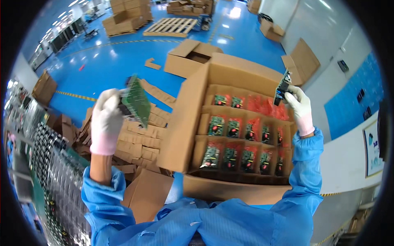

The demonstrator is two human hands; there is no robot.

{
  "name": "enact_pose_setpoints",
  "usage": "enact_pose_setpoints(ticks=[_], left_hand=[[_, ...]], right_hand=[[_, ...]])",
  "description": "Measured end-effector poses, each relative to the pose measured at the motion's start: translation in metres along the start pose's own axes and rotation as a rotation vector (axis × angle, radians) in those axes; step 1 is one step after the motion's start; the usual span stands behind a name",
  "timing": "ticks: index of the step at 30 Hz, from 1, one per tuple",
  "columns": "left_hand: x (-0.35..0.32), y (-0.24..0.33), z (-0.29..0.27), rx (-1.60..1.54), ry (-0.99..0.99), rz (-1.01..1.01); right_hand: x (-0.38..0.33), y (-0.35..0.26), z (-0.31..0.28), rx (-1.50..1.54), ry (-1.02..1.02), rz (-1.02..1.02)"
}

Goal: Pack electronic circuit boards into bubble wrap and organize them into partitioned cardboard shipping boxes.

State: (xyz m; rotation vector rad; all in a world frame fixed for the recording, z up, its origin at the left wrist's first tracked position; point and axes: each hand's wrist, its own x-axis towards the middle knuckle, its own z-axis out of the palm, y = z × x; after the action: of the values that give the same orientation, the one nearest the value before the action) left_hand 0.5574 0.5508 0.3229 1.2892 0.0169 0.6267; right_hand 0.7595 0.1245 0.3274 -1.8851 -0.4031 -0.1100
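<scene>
My left hand [106, 117], in a white glove with a pink cuff, is closed on the edge of a green circuit board [137, 101], held up left of the large carton. Tilted, the board shows its flat green side; dark parts stick out behind it. On the right, my gloved right hand [299, 104] grips a second circuit board [282, 87], seen nearly edge-on above the carton's right side. Below and between my hands stands the open cardboard carton [180, 123]. Its cardboard dividers hold rows of circuit boards [211, 156], several in reddish clear bags [262, 105].
Flattened cardboard pieces [141, 135] lie left of the carton. Another open box [186, 57] stands beyond it, with a wooden pallet [170, 27] farther back on the blue floor. Trays of small parts [61, 180] line the left. A white wall [316, 45] rises on the right.
</scene>
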Motion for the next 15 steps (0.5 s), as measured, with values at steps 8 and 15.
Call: enact_pose_setpoints(ticks=[8, 15], left_hand=[[0.103, -0.175, 0.213, 0.764, -0.661, 0.341], [0.126, -0.32, 0.32, 0.84, -0.951, 0.577]], right_hand=[[0.052, 0.161, -0.083, -0.362, -0.226, 0.082], [0.098, 0.261, -0.071, -0.131, -0.339, 0.285]])
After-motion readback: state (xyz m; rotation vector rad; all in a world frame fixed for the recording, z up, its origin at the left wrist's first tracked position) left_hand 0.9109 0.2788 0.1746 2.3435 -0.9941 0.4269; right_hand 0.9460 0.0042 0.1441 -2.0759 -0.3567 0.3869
